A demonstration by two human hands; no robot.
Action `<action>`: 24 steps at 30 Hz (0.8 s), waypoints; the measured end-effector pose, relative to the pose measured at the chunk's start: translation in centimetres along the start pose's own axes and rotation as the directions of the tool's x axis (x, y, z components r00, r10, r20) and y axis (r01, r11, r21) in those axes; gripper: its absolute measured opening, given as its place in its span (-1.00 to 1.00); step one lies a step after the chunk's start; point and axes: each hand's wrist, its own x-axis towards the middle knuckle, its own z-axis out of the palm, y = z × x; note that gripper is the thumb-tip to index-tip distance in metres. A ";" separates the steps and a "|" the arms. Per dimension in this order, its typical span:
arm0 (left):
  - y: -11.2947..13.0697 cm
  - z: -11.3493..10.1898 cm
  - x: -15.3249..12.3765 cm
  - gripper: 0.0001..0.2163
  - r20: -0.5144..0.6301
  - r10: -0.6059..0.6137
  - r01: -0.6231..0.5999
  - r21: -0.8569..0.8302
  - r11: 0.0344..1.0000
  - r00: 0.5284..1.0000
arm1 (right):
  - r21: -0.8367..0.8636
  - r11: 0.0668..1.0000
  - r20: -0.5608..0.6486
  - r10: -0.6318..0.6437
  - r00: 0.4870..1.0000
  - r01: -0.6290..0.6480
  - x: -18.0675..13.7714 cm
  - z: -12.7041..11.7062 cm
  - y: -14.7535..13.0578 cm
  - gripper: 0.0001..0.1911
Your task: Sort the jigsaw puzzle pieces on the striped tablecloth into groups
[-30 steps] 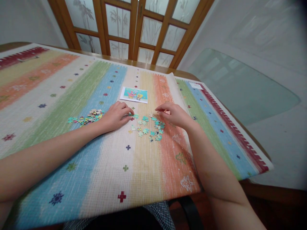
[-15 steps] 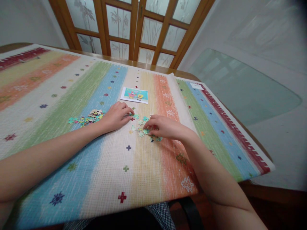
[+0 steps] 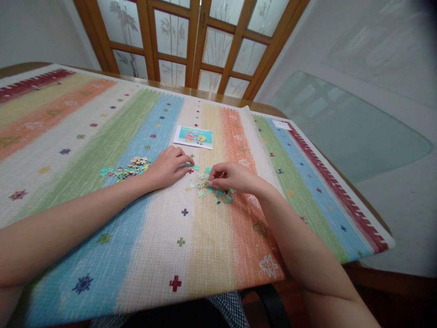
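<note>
My left hand (image 3: 172,165) rests on the cloth, thumb and fingertips drawn together at the edge of a teal jigsaw puzzle piece (image 3: 195,167). To its right, my right hand (image 3: 232,176) is closed in a pinch on a small jigsaw puzzle piece (image 3: 208,183), mostly covered by the fingers. Loose teal and pale pieces (image 3: 202,193) lie below and around the right fingertips, with more pieces (image 3: 223,197) under that hand. Left of my left wrist sits a heap of mixed-colour puzzle pieces (image 3: 131,168), partly piled up.
A printed cartoon picture card (image 3: 194,137) lies just beyond my hands. The striped tablecloth (image 3: 150,255) covers the table, and a white paper slip (image 3: 282,125) lies at the far right. Wooden glass-paned doors (image 3: 194,45) stand behind the table.
My right hand's fingers have drawn together into a pinch and lifted slightly, uncovering more pieces below. The left hand has stayed almost in place. The view has shifted a little.
</note>
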 end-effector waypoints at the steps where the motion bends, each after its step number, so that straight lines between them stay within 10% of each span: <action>1: 0.0 0.0 0.0 -0.78 0.001 0.002 -0.002 0.003 1.000 1.000 | 0.018 1.000 -0.086 0.022 0.996 -0.020 0.4 0.1 0.3 -0.96; 9: 0.2 0.1 -0.1 -0.73 -0.051 0.055 -0.052 0.072 0.996 0.997 | 0.106 0.994 -0.416 0.018 0.909 0.029 3.3 1.4 1.4 -0.96; 24: 0.7 0.2 -0.2 -0.70 0.041 0.288 -0.288 -0.015 0.958 0.957 | 0.043 0.998 -0.466 -0.029 0.884 0.056 4.4 2.1 2.8 -0.88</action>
